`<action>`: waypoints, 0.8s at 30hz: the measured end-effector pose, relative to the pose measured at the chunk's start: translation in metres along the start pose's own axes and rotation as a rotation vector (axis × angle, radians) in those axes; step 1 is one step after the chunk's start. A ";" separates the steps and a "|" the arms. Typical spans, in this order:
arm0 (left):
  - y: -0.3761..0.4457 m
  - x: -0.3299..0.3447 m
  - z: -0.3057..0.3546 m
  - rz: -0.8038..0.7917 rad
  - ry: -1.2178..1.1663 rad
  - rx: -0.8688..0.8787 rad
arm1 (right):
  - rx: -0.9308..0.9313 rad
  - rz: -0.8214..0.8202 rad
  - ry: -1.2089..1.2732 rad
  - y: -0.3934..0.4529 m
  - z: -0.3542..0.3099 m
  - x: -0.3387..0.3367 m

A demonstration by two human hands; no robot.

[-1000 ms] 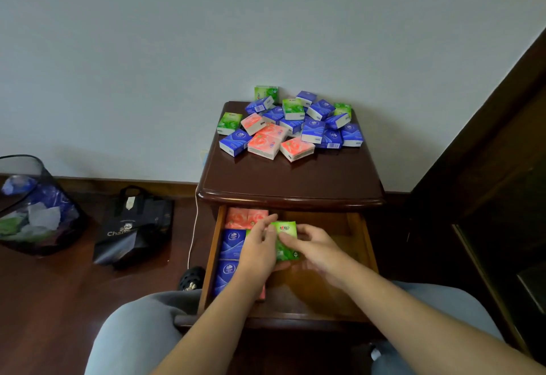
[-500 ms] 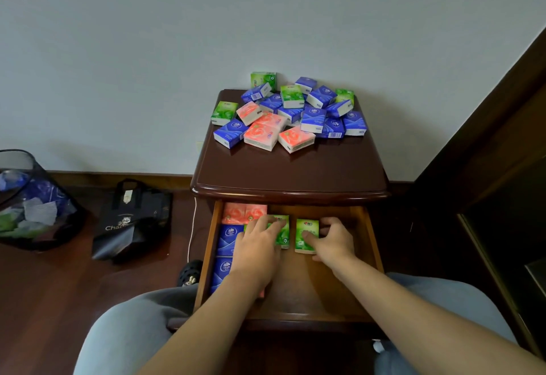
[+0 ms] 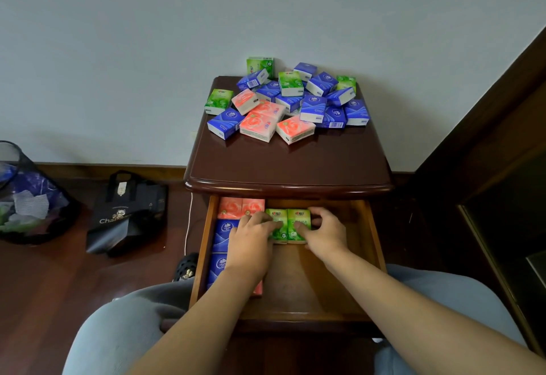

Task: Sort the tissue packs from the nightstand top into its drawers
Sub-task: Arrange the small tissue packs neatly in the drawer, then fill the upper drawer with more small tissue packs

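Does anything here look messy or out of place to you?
Only the pile of tissue packs at the back of the nightstand top: blue, pink and green ones lie jumbled, some tilted against each other. In the open drawer the packs sit in neat rows, and both hands rest on two green packs side by side.

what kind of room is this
Most likely a bedroom at home: a dark wooden nightstand stands against a plain wall, its top drawer pulled open, on a wood floor with a mesh waste bin and a black tote bag beside it.
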State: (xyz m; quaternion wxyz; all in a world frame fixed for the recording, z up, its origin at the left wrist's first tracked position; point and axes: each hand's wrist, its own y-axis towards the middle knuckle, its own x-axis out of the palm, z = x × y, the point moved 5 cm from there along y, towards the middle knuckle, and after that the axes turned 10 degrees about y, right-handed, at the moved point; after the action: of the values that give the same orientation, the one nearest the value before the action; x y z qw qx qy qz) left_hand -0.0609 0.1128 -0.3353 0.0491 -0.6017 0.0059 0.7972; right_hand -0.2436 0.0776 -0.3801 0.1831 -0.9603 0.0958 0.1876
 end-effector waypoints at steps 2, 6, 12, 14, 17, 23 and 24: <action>0.000 0.001 0.000 -0.003 -0.003 -0.008 | 0.007 -0.004 0.005 0.000 0.000 0.000; 0.000 0.000 0.001 -0.034 0.013 0.000 | 0.001 -0.006 0.011 -0.002 -0.004 -0.001; -0.006 -0.019 0.010 -0.010 0.000 -0.006 | 0.049 0.097 -0.189 -0.018 -0.019 -0.021; -0.004 -0.039 0.015 0.126 -0.045 0.001 | -0.032 0.124 -0.294 -0.026 -0.041 -0.035; 0.007 -0.074 0.022 0.342 -0.090 0.009 | -0.318 0.111 -0.229 -0.029 -0.084 -0.049; 0.041 -0.102 0.020 0.287 -0.063 -0.011 | -0.396 0.122 0.150 0.012 -0.148 -0.056; 0.045 -0.100 0.019 0.242 -0.041 -0.010 | -0.298 0.125 0.229 0.023 -0.149 -0.054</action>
State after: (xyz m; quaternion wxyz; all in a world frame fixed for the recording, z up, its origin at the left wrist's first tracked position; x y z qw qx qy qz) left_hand -0.0565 0.0619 -0.2366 -0.0503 -0.5804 0.0735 0.8094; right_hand -0.2500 0.0049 -0.2380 0.0148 -0.9840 0.1465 0.1003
